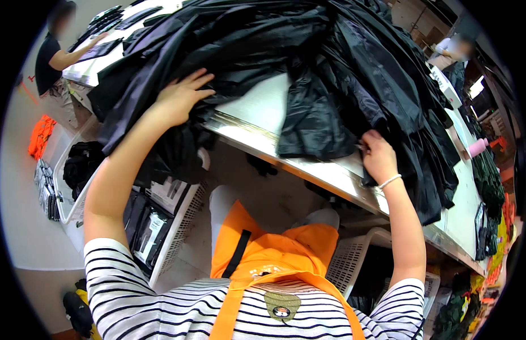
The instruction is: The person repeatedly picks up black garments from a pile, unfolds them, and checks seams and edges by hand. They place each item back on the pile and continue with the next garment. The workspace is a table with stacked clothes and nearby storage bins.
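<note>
Hands (pixel 186 99) (pixel 379 156) wide apart on black fabric (pixel 316 110)

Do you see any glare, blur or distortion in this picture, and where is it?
Head view: glare brightens the white tabletop; head view: sheen streaks the black fabric; head view: the right hand looks slightly smeared; head view: the fisheye image curves off into black at both sides.

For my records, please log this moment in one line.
left-hand grip: spread on black cloth; right-hand grip: curled at cloth, hold unclear; cloth: heaped on table
</note>
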### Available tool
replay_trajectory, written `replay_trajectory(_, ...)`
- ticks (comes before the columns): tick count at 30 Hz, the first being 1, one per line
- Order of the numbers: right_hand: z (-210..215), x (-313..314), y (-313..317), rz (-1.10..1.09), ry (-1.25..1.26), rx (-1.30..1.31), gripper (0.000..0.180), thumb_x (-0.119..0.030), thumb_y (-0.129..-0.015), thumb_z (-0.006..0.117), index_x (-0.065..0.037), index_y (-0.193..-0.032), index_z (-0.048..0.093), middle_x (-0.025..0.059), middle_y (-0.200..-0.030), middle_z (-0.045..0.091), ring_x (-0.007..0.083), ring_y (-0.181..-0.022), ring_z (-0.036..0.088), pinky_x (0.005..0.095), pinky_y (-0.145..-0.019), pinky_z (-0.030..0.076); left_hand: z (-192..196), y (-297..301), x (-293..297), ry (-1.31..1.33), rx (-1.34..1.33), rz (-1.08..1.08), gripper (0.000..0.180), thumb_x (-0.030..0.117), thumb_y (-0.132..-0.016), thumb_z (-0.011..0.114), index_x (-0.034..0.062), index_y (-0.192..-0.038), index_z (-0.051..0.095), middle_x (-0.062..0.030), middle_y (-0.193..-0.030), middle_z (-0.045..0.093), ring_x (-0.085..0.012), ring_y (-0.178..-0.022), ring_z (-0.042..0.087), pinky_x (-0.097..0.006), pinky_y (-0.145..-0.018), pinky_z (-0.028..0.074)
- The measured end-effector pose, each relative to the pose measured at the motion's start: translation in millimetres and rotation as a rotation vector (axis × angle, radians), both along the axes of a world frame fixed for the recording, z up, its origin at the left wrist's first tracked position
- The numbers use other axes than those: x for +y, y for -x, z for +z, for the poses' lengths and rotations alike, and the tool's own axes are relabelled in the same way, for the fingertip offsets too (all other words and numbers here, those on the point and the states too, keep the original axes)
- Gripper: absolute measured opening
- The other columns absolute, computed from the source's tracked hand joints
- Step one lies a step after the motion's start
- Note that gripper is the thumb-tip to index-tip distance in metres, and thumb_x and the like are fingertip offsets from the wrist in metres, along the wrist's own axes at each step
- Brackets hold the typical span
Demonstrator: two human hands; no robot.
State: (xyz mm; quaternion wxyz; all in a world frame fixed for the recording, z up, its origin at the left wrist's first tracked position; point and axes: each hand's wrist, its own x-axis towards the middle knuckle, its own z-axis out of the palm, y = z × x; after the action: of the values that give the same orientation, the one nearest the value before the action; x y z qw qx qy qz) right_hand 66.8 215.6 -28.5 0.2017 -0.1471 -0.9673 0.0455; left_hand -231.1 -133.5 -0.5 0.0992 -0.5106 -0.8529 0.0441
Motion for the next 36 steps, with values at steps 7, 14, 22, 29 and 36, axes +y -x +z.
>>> replay_trajectory(7, -21.6, 17.3, -24.2, 0.103, 0.169, 0.169, 0.016, -0.001, -0.074, 0.064, -0.004, -0.089, 0.062, 0.0112, -0.094, 0.062, 0.0327, -0.081, 0.062, 0.0374, -0.069, 0.050, -3.3, -76.1, 40.0, -0.092, -0.021, -0.003, 0.068, 0.003, -0.068, 0.064, 0.0065, -0.134, 0.048, -0.0160, -0.146, 0.038, -0.0309, -0.138, 0.032, -0.047, -0.111, 0.029)
replay_trajectory(14, -16.3, 5.4, -27.8, 0.062, 0.166, 0.189, 0.021, -0.005, -0.073, 0.066, -0.006, -0.094, 0.063, 0.0092, -0.094, 0.062, 0.0290, -0.075, 0.063, 0.0361, -0.066, 0.051, -43.2, -150.6, 122.2, -0.589, -0.240, -0.490, 0.047, 0.017, -0.078, 0.070, 0.0044, -0.122, 0.057, -0.0136, -0.133, 0.052, -0.0309, -0.127, 0.046, -0.042, -0.106, 0.037)
replay_trajectory(22, 21.3, -57.0, 0.2, 0.381, -0.063, 0.202, 0.031, -0.008, -0.069, 0.071, -0.010, -0.099, 0.064, 0.0032, -0.103, 0.061, 0.0227, -0.076, 0.065, 0.0318, -0.062, 0.052, -46.9, -140.6, 141.3, -0.728, -0.488, -0.449, 0.014, 0.010, -0.084, 0.063, 0.0012, -0.093, 0.068, -0.0149, -0.092, 0.068, -0.0294, -0.087, 0.065, -0.036, -0.077, 0.051)
replay_trajectory(29, 2.2, -36.0, 39.7, 0.253, 0.742, 0.224, 0.025, -0.021, -0.093, 0.060, 0.001, -0.084, 0.065, 0.0047, -0.062, 0.057, 0.0086, -0.056, 0.049, 0.0260, -0.055, 0.042, -40.3, -119.2, 118.8, -0.811, -0.534, -0.373, 0.017, 0.009, -0.076, 0.070, -0.0019, -0.088, 0.067, -0.0125, -0.090, 0.068, -0.0224, -0.084, 0.065, -0.032, -0.079, 0.050)
replay_trajectory(36, 11.1, -40.3, 44.5, 0.288, 0.823, 0.069, 0.020, -0.016, -0.090, 0.063, 0.002, -0.082, 0.064, -0.0030, -0.061, 0.051, 0.0047, -0.057, 0.041, 0.0243, -0.053, 0.036, -42.1, -98.4, 113.2, -0.681, -1.189, -0.051, 0.021, 0.017, -0.088, 0.063, -0.0036, -0.087, 0.069, -0.0003, -0.073, 0.064, -0.0066, -0.069, 0.056, -0.023, -0.067, 0.045)
